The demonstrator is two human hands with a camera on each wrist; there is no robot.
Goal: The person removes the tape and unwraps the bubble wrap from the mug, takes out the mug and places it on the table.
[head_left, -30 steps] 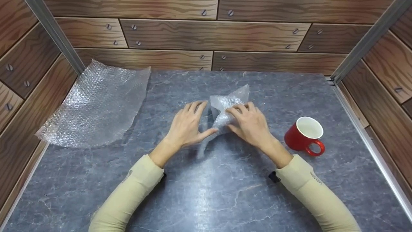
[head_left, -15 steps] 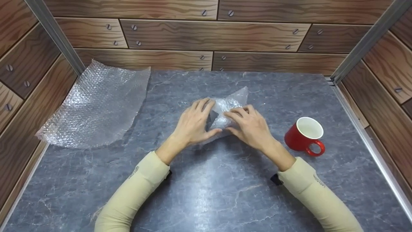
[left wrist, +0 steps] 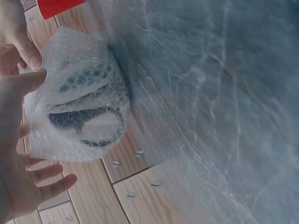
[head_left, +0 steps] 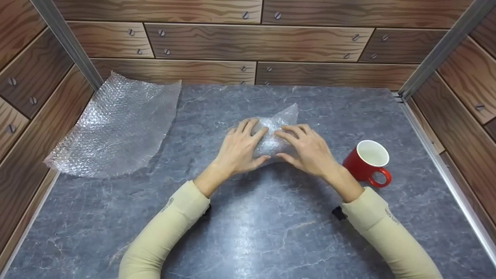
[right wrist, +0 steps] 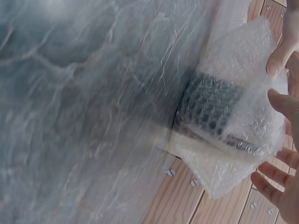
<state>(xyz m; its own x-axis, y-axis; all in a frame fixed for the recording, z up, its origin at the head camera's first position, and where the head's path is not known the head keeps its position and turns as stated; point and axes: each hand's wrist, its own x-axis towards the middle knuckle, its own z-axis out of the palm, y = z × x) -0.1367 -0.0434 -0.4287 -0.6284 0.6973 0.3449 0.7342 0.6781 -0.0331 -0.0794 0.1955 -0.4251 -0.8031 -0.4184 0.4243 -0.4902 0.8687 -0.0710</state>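
At the middle of the table, a bundle of bubble wrap encloses a dark thing; through the film only dark patches and curved edges show, so I cannot tell its kind. One pointed corner of the wrap stands up at the far side. My left hand holds the bundle's left side, thumb near, fingers curving over the top. From the right, my right hand holds it with bent fingers on top and thumb at the near side. The two thumb tips come close together.
A red mug with a white inside stands upright beside my right wrist. A flat sheet of bubble wrap lies at the back left. Wood-patterned panels close in the grey marbled table at the back and sides.
My left hand has moved right onto the bundle, folding the loose left flap of wrap down over it. My right hand has stayed on the wrap with a slight shift right.
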